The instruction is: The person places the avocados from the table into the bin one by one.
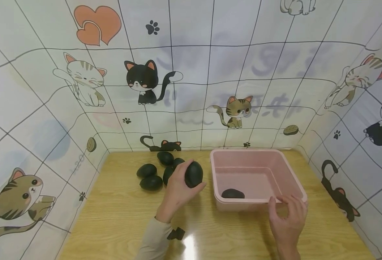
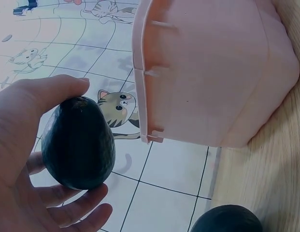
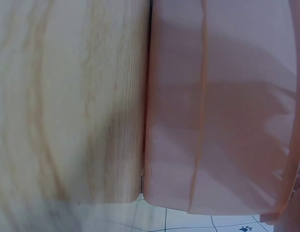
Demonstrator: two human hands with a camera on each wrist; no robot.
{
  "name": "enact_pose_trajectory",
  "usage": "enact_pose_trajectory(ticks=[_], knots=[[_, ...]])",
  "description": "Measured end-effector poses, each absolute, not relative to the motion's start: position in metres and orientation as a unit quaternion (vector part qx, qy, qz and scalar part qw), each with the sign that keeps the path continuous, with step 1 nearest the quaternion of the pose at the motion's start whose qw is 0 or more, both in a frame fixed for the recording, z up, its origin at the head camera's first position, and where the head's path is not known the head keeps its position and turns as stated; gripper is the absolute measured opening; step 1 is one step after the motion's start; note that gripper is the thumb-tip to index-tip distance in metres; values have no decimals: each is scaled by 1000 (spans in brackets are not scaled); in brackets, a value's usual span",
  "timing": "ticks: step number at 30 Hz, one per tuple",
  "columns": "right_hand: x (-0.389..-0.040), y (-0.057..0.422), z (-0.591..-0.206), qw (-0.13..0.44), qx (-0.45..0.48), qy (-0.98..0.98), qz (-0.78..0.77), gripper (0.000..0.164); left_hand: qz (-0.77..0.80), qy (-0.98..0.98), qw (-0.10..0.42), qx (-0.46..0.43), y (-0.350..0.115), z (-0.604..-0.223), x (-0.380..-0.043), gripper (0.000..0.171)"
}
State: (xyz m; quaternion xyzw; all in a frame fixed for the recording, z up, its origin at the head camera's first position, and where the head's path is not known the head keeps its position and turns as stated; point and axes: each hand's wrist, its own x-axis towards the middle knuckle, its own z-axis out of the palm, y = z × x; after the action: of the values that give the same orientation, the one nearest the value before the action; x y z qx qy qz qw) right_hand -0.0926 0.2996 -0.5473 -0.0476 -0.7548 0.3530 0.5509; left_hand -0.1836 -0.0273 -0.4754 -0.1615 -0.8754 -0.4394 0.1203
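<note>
L hand (image 1: 182,187) has thumb + fingers wrapped around a dark avocado (image 1: 194,174), held up off the table (image 1: 112,216), just left of the pink bin (image 1: 236,206) and apart from it. R hand (image 1: 286,220) grips the bin's near rim by the R corner, fingers bent over it.

Progress, my read: early on. 1 avocado in bin (image 1: 232,194), lying by the near wall toward the L corner; 1 in hand; approx. 5 loose avocados (image 1: 151,183) left on the table, grouped L of the bin, some part-hidden behind L hand, so count's not certain.

Bin's L wall stands btwn the held avocado and the bin floor. Cat-print wall covering (image 1: 191,97) behind + both sides.
</note>
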Motion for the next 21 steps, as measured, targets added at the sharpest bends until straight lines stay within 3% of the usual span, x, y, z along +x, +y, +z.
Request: enact_pose_trajectory(ticks=[21], knots=[[-92, 298, -547, 547, -51, -757, 353, 20, -434, -876, 102, -185, -18, -470, -183, 85]])
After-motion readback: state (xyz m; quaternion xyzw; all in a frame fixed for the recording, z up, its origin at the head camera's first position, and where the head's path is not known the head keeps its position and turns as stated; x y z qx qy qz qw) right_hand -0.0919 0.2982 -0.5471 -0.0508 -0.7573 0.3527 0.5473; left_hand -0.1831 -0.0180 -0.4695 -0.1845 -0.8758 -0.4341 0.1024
